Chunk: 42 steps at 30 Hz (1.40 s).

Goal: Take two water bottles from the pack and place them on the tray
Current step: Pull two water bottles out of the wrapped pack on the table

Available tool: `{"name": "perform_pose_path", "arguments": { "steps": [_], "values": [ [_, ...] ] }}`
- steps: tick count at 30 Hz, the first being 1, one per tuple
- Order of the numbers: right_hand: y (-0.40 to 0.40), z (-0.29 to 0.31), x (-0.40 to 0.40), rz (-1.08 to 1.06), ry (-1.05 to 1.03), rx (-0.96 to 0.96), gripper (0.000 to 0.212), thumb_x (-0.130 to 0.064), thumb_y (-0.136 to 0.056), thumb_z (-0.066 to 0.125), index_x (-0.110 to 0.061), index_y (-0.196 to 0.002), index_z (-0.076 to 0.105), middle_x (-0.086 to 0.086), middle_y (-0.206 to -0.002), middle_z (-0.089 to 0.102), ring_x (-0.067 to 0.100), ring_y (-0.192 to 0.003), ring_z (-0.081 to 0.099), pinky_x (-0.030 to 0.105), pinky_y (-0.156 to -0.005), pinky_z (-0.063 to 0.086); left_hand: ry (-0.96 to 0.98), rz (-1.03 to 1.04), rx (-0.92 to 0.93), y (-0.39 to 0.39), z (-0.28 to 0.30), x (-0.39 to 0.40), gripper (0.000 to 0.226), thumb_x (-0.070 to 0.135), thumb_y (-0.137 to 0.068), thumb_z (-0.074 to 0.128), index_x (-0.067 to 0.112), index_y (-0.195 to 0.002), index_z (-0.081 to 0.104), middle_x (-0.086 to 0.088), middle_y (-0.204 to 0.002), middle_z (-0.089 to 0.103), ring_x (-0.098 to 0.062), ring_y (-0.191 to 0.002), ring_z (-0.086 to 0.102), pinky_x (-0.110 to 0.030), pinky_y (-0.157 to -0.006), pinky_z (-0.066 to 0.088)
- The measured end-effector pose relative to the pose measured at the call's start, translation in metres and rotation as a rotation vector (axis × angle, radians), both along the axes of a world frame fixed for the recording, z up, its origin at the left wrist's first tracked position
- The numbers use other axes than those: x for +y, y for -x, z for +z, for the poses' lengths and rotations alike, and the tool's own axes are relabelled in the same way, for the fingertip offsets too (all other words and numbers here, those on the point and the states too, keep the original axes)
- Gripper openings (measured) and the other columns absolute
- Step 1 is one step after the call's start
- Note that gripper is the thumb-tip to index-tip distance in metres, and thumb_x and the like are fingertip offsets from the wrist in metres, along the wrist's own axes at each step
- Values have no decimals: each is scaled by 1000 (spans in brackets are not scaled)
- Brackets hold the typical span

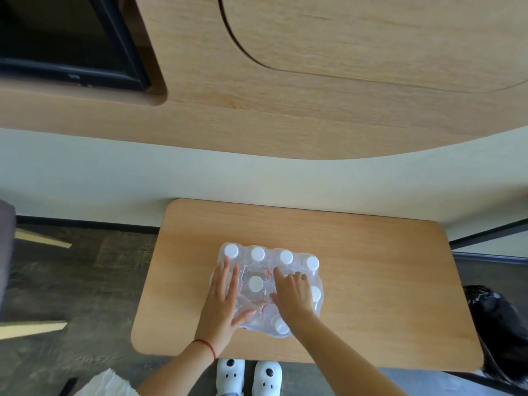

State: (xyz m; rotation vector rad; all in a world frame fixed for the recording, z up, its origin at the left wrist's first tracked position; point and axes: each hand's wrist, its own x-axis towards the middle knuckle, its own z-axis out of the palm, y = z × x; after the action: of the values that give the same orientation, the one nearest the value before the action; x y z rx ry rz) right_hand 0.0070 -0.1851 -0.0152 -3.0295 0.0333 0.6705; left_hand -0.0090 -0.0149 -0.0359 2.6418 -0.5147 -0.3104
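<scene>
A shrink-wrapped pack of water bottles (267, 270) with white caps stands on a low wooden table (371, 281). My left hand (223, 298) lies flat on the pack's left side, fingers spread, thumb pressed into the wrap. My right hand (291, 292) rests on the top middle of the pack, its fingers curled and digging into the plastic film. No bottle is out of the pack. No tray is in view.
A black bin bag (497, 324) sits on the floor at the table's right. A grey seat edge (5, 247) is at far left. A wood-panelled wall with a dark screen (65, 38) rises behind. My white slippers (248, 375) stand at the table's near edge.
</scene>
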Motion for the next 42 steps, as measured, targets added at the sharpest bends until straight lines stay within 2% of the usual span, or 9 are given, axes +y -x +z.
{"name": "perform_pose_path", "arguments": {
  "steps": [7,11,14,20,23,25,33,39,42],
  "values": [
    [11,2,-21,-170,-356,-214,30,-33,-80,70,-11,-96,58,10,-87,68,26,-81,61,28,-61,41,-84,5,-75,0,-5,-1,94,61,-75,51,0,-143,29,-26,-151,28,-41,-138,30,-50,-97,52],
    [15,45,-27,36,-266,-338,37,-29,-52,90,-12,-70,62,2,-52,61,19,-45,58,18,-44,29,-62,2,-78,0,-7,-1,95,58,-73,56,4,-145,24,-24,-152,27,-40,-138,29,-47,-95,53],
    [18,85,-30,-4,-345,-383,32,-31,-63,82,-10,-76,61,6,-58,62,26,-54,57,25,-43,35,-40,-3,1,-1,1,0,101,53,-70,70,4,-145,24,-22,-153,21,-40,-138,28,-49,-95,53],
    [-1,175,-24,-7,-511,-451,39,-31,-67,74,-21,-65,36,7,-46,47,31,-46,38,27,-41,31,304,6,301,-16,51,0,118,70,-64,65,26,-150,-3,18,-152,-5,-15,-147,-2,-40,-120,10],
    [-14,212,-15,62,-585,-442,41,-32,-67,71,-23,-65,31,2,-45,36,35,-48,38,33,-42,36,634,-67,510,-29,109,-13,113,54,-56,82,33,-147,18,28,-149,28,0,-139,28,-28,-114,27],
    [-22,227,-7,89,-641,-446,41,-30,-67,73,-21,-63,33,4,-47,37,34,-50,36,31,-44,33,772,-103,553,-31,131,-22,62,28,-59,84,10,-112,56,22,-105,69,5,-101,62,-26,-101,45],
    [-34,185,-3,-247,-1443,-53,3,-17,-89,63,-16,-91,60,8,-65,53,16,-60,47,24,-59,43,1066,142,490,-39,146,3,53,20,-56,82,21,-105,61,4,-90,73,-12,-86,69,-21,-75,56],
    [-13,40,-5,-194,-640,274,44,-10,-88,65,-9,-130,52,8,-137,55,22,-127,50,36,-112,37,1055,247,489,-41,138,37,45,23,-53,82,36,-93,67,2,-91,75,-12,-83,71,-18,-70,57],
    [1,-3,10,-223,-684,214,57,-5,-83,69,-9,-135,47,7,-141,47,21,-131,44,16,-103,30,1055,280,492,-44,135,39,44,22,-54,82,32,-94,67,1,-91,74,-13,-85,71,-20,-71,57]
  ]
}}
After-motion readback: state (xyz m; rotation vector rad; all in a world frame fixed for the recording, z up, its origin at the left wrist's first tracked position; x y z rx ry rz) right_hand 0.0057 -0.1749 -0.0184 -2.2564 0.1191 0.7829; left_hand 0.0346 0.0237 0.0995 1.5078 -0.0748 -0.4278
